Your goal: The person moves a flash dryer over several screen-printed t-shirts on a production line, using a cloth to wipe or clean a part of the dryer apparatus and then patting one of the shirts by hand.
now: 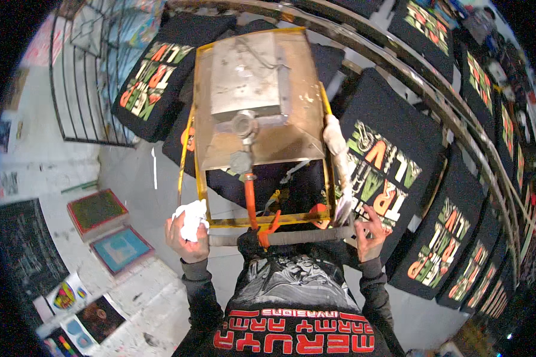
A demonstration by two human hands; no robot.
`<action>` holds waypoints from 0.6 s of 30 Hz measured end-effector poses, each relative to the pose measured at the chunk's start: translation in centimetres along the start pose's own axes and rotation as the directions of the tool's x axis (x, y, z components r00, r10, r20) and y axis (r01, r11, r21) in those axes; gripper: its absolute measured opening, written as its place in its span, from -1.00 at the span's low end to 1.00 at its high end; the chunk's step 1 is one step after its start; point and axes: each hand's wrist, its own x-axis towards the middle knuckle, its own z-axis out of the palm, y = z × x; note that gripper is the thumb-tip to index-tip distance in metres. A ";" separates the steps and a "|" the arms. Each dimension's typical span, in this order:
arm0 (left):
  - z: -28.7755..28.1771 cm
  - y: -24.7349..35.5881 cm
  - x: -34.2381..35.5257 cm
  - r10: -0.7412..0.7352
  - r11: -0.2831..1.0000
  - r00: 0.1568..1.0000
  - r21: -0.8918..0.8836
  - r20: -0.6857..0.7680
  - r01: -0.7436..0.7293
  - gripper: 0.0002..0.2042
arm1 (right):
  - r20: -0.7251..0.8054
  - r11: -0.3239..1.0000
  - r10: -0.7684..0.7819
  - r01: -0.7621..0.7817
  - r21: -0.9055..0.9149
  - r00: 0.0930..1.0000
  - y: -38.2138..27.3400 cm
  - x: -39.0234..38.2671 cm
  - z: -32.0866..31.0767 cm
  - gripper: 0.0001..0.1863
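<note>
Both hands grip the dryer's near handle bar (pixel 286 238): left hand (pixel 187 235) also clutching a white rag (pixel 192 218), right hand (pixel 369 232) clenched; dryer (pixel 256 113) over a black shirt (pixel 268 181), printed shirts (pixel 387 160) right, more beyond

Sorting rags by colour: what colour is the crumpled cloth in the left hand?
White crumpled cloth, clearest in the head view.

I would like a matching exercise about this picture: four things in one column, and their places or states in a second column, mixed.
Things:
1. white crumpled rag
2. wrapped handle bar
3. orange hose
4. framed printing screens

Places or states:
A. lying on the floor to the person's left
B. gripped by both the left hand and the right hand
C. bunched in the left hand
D. running down from the metal heater box toward the bar

Pairs: 1-C, 2-B, 3-D, 4-A
</note>
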 end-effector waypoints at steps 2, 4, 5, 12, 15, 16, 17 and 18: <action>-0.2 0.3 0.3 -0.024 0.998 1.000 -0.050 0.001 0.024 -0.60 | -0.003 0.971 0.203 -0.201 0.129 0.979 -2.7 3.0 0.7 -0.87; -0.3 0.4 0.2 -0.030 0.997 1.000 -0.069 -0.006 0.030 -0.61 | 0.045 0.901 0.305 -0.303 0.311 0.951 -5.4 6.3 1.7 -0.69; -0.3 0.5 0.2 -0.026 0.998 0.999 -0.060 -0.022 0.025 -0.62 | 0.087 0.907 0.272 -0.286 0.310 0.958 -6.2 7.5 1.8 -0.54; -0.2 0.2 -0.1 0.012 0.998 0.999 -0.062 -0.036 -0.014 -0.63 | 0.274 0.983 0.172 -0.181 0.007 0.946 -8.9 11.4 4.8 -0.36; -0.1 0.2 -0.4 0.007 0.995 0.999 -0.099 -0.051 -0.012 -0.59 | 0.275 0.982 -0.008 0.060 -0.180 0.961 -8.8 11.6 5.2 -0.28; -0.1 -0.1 -0.9 -0.002 0.996 0.998 -0.094 -0.063 -0.004 -0.59 | 0.307 0.966 0.023 0.057 -0.252 0.951 -9.3 11.6 4.8 -0.27; 0.1 -0.3 -1.3 -0.006 0.995 0.997 -0.098 -0.073 -0.001 -0.58 | 0.297 0.949 -0.009 0.101 -0.298 0.955 -9.5 11.6 4.9 -0.25; 0.2 -0.4 -1.5 -0.008 0.995 0.997 -0.103 -0.083 -0.001 -0.58 | 0.293 0.944 -0.024 0.119 -0.309 0.956 -9.5 11.6 5.0 -0.22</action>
